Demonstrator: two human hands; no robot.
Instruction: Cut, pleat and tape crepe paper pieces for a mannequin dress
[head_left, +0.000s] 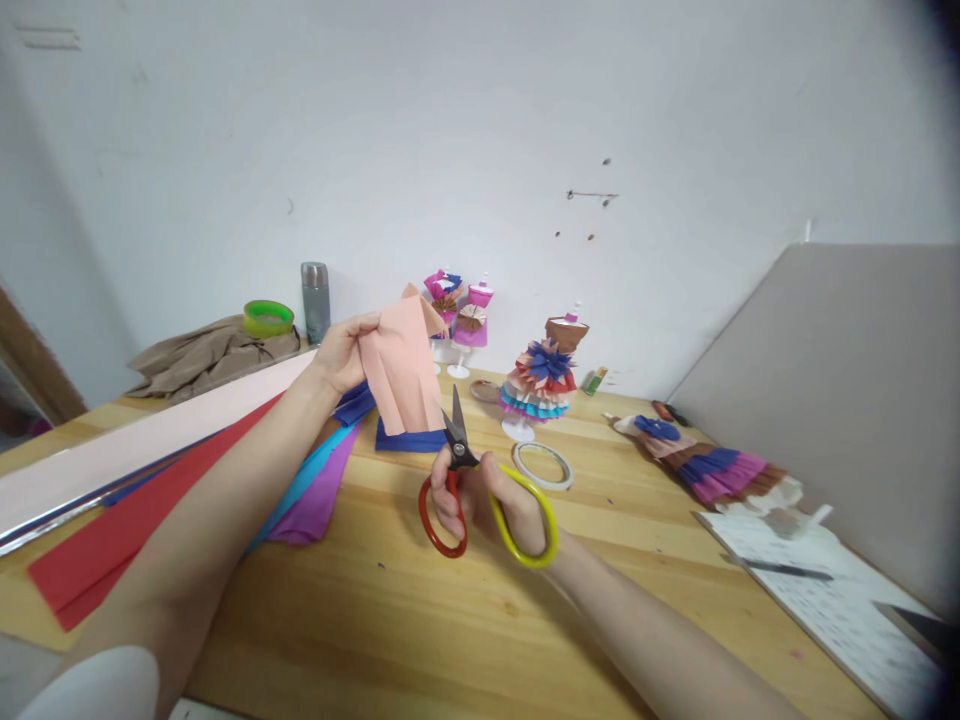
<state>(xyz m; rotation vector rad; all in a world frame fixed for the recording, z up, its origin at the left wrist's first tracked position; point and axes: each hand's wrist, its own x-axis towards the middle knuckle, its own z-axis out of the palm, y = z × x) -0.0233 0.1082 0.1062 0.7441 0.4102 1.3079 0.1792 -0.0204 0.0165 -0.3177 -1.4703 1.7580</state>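
Pinched in my left hand (346, 352) is a folded piece of peach crepe paper (405, 365), held up above the table with its lower edge hanging down. My right hand (499, 500) has its fingers through the loops of a pair of scissors (459, 450), one handle red and the other yellow. The scissor blades are parted and point upward, right beside the paper's lower right corner; I cannot tell whether they touch it. Behind the peach paper a dark blue folded piece (409, 437) lies on the table.
Red (142, 510), turquoise and purple (319, 500) paper strips lie at left. A tape roll (543, 466) lies near a mini dress form (546, 375) in ruffled paper. Further back stand two smaller forms and a thermos (316, 305). A paper dress (709, 470) and a board (817, 590) are at right.
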